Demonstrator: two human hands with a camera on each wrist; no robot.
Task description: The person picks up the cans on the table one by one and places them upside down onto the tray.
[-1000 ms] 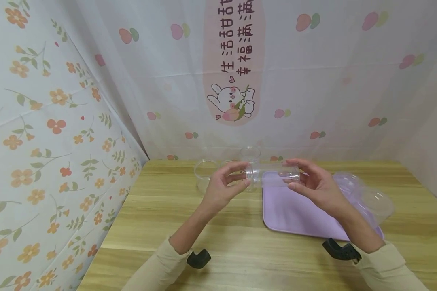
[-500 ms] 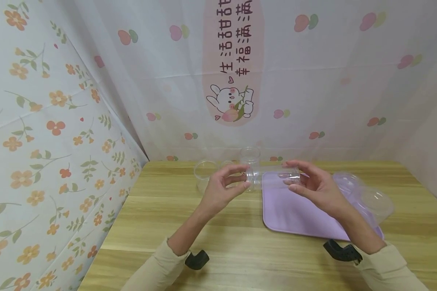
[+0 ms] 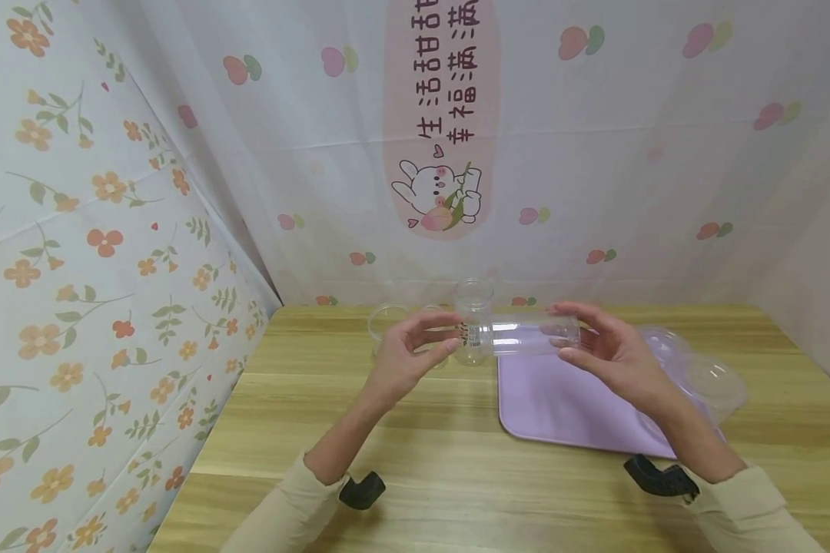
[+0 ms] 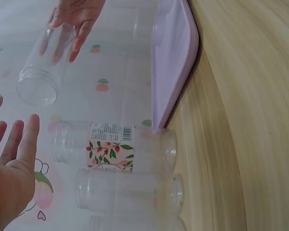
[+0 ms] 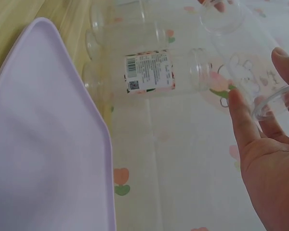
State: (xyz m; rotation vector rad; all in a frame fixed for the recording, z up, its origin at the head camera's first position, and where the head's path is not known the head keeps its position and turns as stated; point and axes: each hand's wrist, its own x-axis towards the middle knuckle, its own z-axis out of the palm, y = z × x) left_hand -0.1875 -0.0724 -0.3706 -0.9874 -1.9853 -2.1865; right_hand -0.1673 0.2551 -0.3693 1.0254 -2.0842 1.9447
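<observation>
A clear, uncapped plastic jar (image 3: pixel 526 336) lies sideways in the air above the tray's far left part. My right hand (image 3: pixel 615 357) grips it round its base, thumb in front and fingers behind. The left hand (image 3: pixel 411 353), fingers relaxed and thumb apart, is off the threaded mouth; a gap shows between them in the left wrist view. Just behind the left hand stands another clear jar with a printed label (image 4: pixel 111 149), upright on the table. Two more clear jars, one of them an unlabelled jar (image 4: pixel 130 191), stand beside it, partly behind the left hand in the head view.
A lilac tray (image 3: pixel 567 407) lies on the wooden table (image 3: pixel 470 491) right of centre. At its right end are clear rounded plastic pieces (image 3: pixel 715 384), partly hidden by the right forearm. A printed curtain (image 3: pixel 567 177) hangs along the back edge, and another floral one (image 3: pixel 111 307) on the left.
The left hand has let go of the jar's mouth and drawn away to the left. The right hand, holding the jar, has shifted slightly right.
</observation>
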